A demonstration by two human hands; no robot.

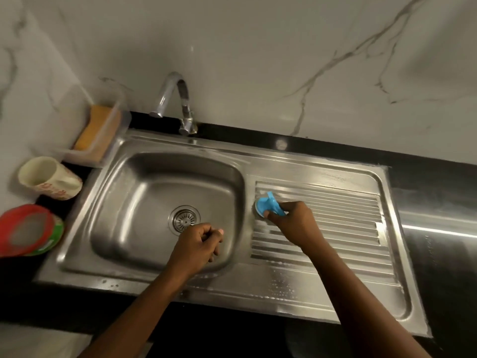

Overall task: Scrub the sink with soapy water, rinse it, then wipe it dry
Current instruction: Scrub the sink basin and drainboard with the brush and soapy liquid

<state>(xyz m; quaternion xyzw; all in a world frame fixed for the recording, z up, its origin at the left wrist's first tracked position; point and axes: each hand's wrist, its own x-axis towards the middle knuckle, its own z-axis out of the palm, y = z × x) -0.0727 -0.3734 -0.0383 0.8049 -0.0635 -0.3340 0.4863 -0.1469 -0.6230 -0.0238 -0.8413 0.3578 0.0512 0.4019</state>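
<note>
- Head view: right hand (291, 220) grips the blue scrubber (269, 205) by its raised handle, pressed on the drainboard's (335, 202) left ribs.
- Scrubber looks light, likely slippery when soapy; the handle is the hold.
- Left hand (198, 241) curls empty over the basin (124, 202).
- Stainless sink (309, 162), set in the black countertop (426, 171): rigid, slick, shiny, sudsy near rim.

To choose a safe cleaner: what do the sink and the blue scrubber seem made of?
The grey metal sink looks like brushed stainless steel: silvery sheen, pressed drainboard ribs. The blue handled scrubber, gripped by the right hand, looks like smooth moulded plastic; its scrubbing face is hidden.
</note>
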